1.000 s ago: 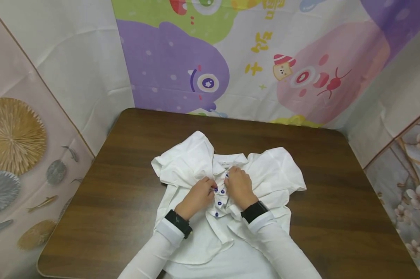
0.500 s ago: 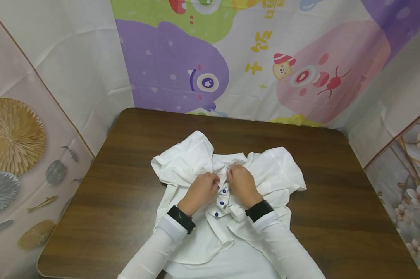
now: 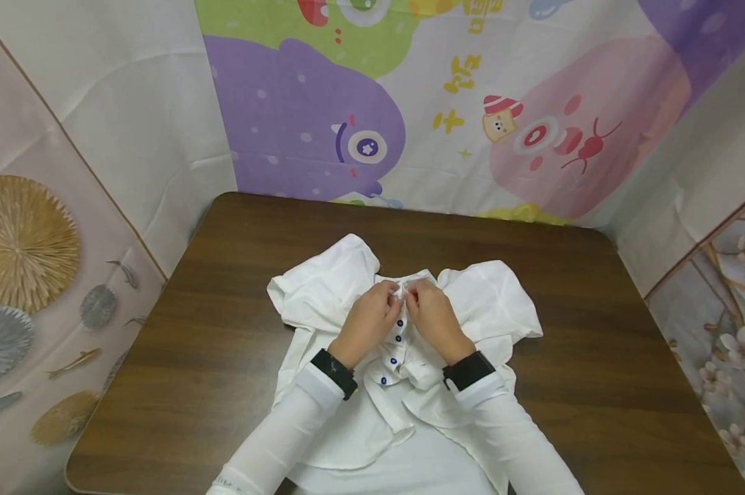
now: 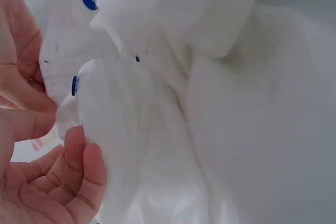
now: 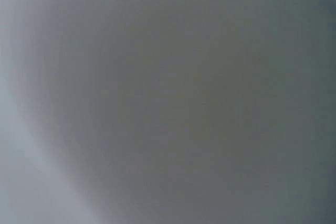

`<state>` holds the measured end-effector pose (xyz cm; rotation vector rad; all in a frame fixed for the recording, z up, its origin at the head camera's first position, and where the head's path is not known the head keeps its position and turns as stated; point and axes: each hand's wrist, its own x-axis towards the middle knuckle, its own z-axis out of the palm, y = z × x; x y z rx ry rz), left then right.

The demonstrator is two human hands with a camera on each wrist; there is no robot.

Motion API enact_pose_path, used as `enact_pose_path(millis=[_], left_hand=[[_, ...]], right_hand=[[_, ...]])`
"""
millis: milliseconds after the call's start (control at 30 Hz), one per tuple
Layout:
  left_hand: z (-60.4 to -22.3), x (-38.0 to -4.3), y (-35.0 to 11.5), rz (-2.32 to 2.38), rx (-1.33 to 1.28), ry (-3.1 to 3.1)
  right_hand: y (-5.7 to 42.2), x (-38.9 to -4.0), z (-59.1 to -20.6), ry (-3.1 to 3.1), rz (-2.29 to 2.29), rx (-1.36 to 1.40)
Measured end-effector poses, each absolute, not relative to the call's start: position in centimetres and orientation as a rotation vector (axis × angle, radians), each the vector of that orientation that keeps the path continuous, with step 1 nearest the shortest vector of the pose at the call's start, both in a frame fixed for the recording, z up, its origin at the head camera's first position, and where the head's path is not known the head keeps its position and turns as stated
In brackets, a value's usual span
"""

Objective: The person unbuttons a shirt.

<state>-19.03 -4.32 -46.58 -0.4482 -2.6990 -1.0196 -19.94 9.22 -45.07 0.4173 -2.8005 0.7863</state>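
Note:
A white short-sleeved shirt (image 3: 484, 295) lies spread front up, its collar at the far side. Down its front placket run several dark blue buttons (image 3: 398, 338). Close below the collar, my left hand (image 3: 368, 317) pinches the cloth at the placket's top. Opposite it, my right hand (image 3: 436, 317) pinches the same area, the fingertips of both hands nearly meeting. In the left wrist view, the left thumb and fingers (image 4: 79, 156) hold a bit of the shirt's edge beside a blue button (image 4: 74, 85). The right wrist view is only a pale blur.
The shirt lies on a brown wooden table (image 3: 224, 289) with rounded corners. Behind it hangs a cartoon-printed cloth (image 3: 310, 124), and patterned panels stand at both sides. A dark band (image 3: 335, 373) is on the left wrist, another (image 3: 468, 371) on the right.
Both hands have moved up the placket toward the collar and closer together, gripping the cloth higher. More buttons now show in a line below them. The rest of the shirt stays put.

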Motion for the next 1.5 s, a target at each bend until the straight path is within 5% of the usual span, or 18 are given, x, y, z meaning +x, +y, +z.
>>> enact_pose_path(millis=[700, 1500], left_hand=[[-44.9, -19.3, -4.2, -1.011, -0.483, -2.627], [-45.9, -19.0, -3.7, -1.200, -0.450, -2.478]], right_hand=[[10.6, -20.0, -44.2, -2.712, 1.180, 0.471], [9.3, -19.7, -45.3, -2.480, 1.825, -0.026]])
